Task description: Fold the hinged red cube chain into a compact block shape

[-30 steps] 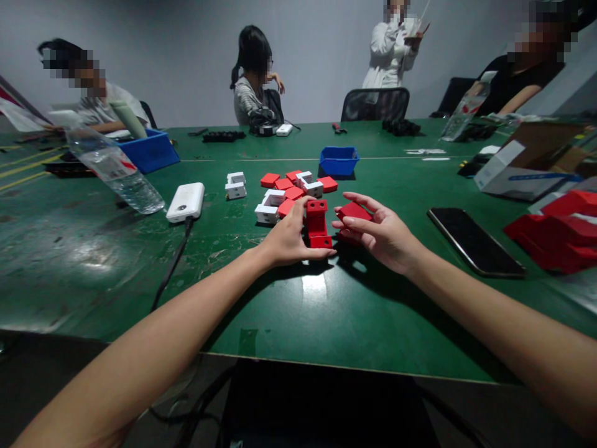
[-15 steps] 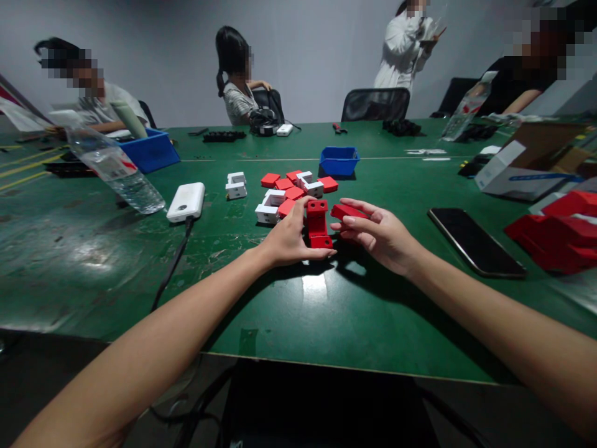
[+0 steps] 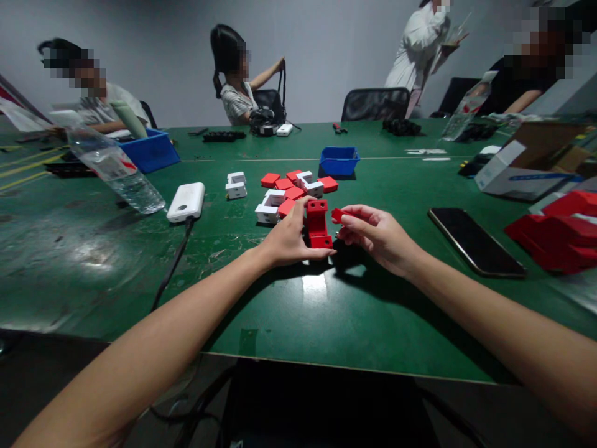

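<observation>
My left hand [image 3: 288,238] is wrapped round an upright red plastic housing [image 3: 316,223] that stands on the green table [image 3: 298,311]. My right hand [image 3: 377,234] pinches a flat red cover piece [image 3: 338,214], whose end shows just right of the housing's top, almost touching it. Behind both hands lies a loose heap of red and white parts [image 3: 291,190].
A blue bin [image 3: 339,161] sits behind the heap. A white power bank [image 3: 186,201] with cable and a tilted water bottle [image 3: 113,168] are at left. A black phone [image 3: 474,241] and red boxes [image 3: 559,236] lie at right. Other people sit and stand at the far side.
My right hand has closed its fingers over the flat red piece and brought it left towards the housing. My left hand has stayed put. The standing person at the back moved right.
</observation>
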